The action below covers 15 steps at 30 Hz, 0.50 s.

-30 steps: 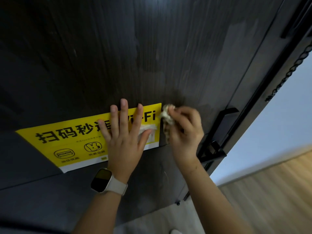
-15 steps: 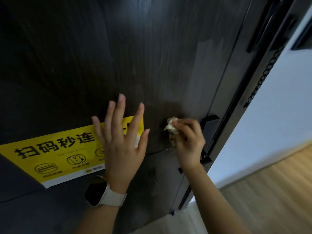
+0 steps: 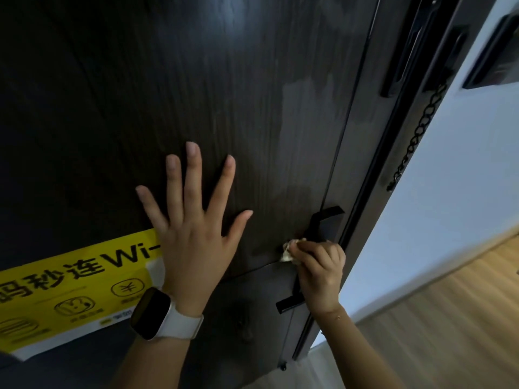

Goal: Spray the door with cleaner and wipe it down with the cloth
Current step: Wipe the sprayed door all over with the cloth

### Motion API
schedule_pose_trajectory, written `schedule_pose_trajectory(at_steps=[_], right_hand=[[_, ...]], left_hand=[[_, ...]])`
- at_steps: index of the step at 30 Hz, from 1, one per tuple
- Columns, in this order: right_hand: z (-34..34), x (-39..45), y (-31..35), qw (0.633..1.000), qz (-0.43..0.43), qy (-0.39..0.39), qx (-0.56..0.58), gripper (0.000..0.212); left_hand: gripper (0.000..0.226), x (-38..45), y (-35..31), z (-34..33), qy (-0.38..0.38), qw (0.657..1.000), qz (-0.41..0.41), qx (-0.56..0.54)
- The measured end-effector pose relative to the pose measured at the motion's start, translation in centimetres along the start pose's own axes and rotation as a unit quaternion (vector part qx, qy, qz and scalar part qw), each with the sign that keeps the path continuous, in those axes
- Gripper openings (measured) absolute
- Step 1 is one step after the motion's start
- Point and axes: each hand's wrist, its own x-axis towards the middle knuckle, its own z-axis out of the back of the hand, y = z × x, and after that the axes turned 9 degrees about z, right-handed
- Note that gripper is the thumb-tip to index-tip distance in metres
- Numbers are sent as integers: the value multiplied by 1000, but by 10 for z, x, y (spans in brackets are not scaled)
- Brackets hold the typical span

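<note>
Sliding rightward off the yellow sign (image 3: 70,284), the right hand (image 3: 320,273) now pinches the wadded cloth (image 3: 287,252) against the door (image 3: 224,108) beside the black handle (image 3: 323,220); the left hand (image 3: 193,240) lies flat, fingers spread, bracing; wiping has reached the handle edge.

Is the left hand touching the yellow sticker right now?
Touching. The head view shows the left hand flat on the door, its heel overlapping the yellow sticker edge.

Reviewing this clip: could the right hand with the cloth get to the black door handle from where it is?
Probably yes. The right hand, gripping the cloth, sits right beside the door handle with nothing between them; the left hand is spread flat on the door, off to the side.
</note>
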Motion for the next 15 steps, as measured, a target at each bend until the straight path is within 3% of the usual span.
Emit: schedule_pose_trajectory(at_steps=[5,8,12,15], right_hand=[[11,34,1,998,-13,-39,48,12],[19,69,5,985,-88,-102,105,13],[26,92,-25,904,-317,-221,180,16],[30,94,-49,857,-403,-264,181,18]], left_hand=[[78,0,-1,-3,-10,1000,-4,3],[78,0,0,-3,-9,1000,-5,2],[78,-1,1,-2,-9,1000,-9,10],[78,-1,1,-2,-8,1000,-9,13]])
